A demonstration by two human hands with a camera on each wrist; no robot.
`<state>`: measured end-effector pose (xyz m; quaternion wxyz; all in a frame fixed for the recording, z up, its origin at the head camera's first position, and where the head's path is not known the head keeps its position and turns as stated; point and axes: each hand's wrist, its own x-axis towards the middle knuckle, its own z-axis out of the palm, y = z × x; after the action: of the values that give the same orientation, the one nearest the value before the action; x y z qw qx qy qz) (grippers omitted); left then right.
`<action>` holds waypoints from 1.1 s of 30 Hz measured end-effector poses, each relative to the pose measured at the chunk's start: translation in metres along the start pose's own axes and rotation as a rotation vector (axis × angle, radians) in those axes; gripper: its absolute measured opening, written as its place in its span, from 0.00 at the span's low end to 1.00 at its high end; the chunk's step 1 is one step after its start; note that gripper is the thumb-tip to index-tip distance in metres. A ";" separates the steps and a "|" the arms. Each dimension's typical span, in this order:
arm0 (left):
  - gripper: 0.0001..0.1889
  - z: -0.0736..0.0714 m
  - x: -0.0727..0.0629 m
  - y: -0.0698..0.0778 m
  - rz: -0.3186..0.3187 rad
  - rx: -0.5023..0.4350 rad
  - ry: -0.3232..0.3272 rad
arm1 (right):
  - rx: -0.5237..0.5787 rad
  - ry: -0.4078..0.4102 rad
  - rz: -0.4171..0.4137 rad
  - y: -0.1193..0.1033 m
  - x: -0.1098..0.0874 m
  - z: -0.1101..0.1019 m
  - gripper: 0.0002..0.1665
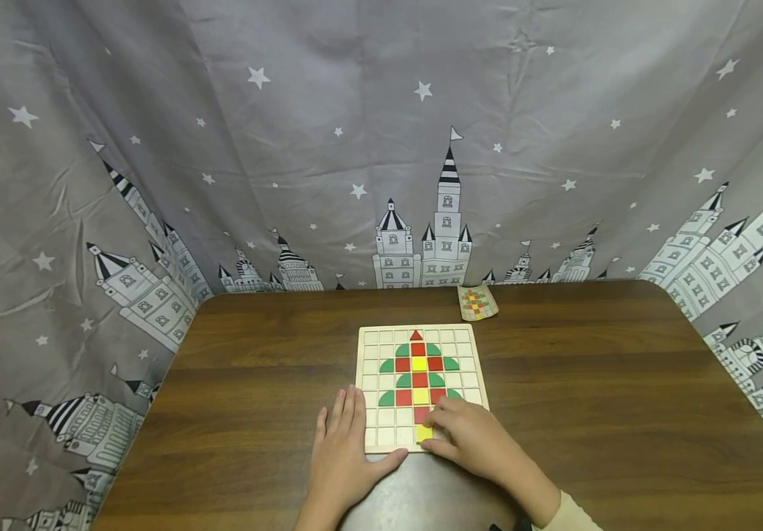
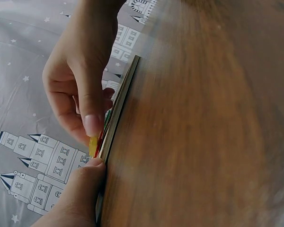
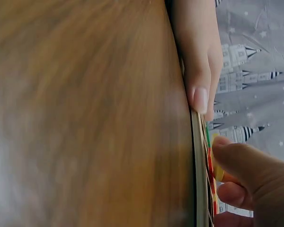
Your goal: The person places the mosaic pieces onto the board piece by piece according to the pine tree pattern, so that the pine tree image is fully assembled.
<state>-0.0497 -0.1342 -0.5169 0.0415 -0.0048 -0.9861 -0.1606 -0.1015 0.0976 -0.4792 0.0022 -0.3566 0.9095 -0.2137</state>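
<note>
A pale wooden grid board (image 1: 387, 436) lies on the table with a tree-like pattern of red, yellow and green tiles in its cells. My right hand (image 1: 474, 436) pinches a yellow square tile (image 1: 424, 433) between thumb and fingers, over the bottom row, below a red square tile (image 1: 421, 414). The left wrist view shows the yellow tile (image 2: 93, 146) tilted up from the board. Straight fingers of my left hand (image 1: 344, 451) lie along the board's left edge, the thumb at its front edge. A green quarter-round tile (image 1: 454, 394) is partly covered by the right hand.
Behind the board's right corner, a small curled pattern card (image 1: 477, 302) lies by the far table edge, printed with a similar coloured tree. The brown wooden table (image 1: 255, 383) extends to both sides. A grey curtain (image 1: 328, 88) with castles and stars hangs behind it.
</note>
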 end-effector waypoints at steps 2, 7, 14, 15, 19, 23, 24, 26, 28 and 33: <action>0.65 0.000 0.000 0.000 0.000 -0.002 -0.003 | 0.004 0.002 -0.003 -0.001 0.001 0.001 0.14; 0.65 -0.001 -0.001 0.000 0.002 -0.003 -0.004 | 0.003 0.020 -0.023 -0.002 0.000 0.004 0.11; 0.64 -0.001 -0.001 -0.001 0.007 0.000 -0.008 | 0.024 0.047 -0.040 -0.002 -0.001 0.006 0.09; 0.64 -0.001 -0.001 -0.001 0.007 0.000 -0.007 | 0.028 0.046 -0.038 -0.002 -0.001 0.006 0.09; 0.64 0.000 -0.001 0.000 0.007 0.000 -0.004 | 0.048 0.034 -0.032 -0.001 -0.001 0.007 0.08; 0.64 0.000 -0.001 0.000 0.005 0.003 -0.006 | 0.063 0.024 -0.026 0.000 -0.001 0.007 0.08; 0.64 -0.001 -0.001 0.000 0.005 0.004 -0.007 | 0.066 0.021 -0.023 0.000 -0.001 0.007 0.07; 0.64 -0.001 -0.001 0.000 0.003 0.005 -0.009 | 0.069 0.015 -0.018 0.000 -0.001 0.006 0.07; 0.64 -0.001 0.000 0.000 0.003 0.005 -0.009 | 0.073 0.007 -0.009 0.000 -0.001 0.006 0.07; 0.64 0.000 -0.001 0.000 0.005 0.005 -0.007 | 0.070 -0.003 0.011 -0.001 0.000 0.006 0.07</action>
<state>-0.0489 -0.1341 -0.5165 0.0385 -0.0079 -0.9866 -0.1582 -0.1001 0.0950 -0.4842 0.0173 -0.3516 0.9034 -0.2448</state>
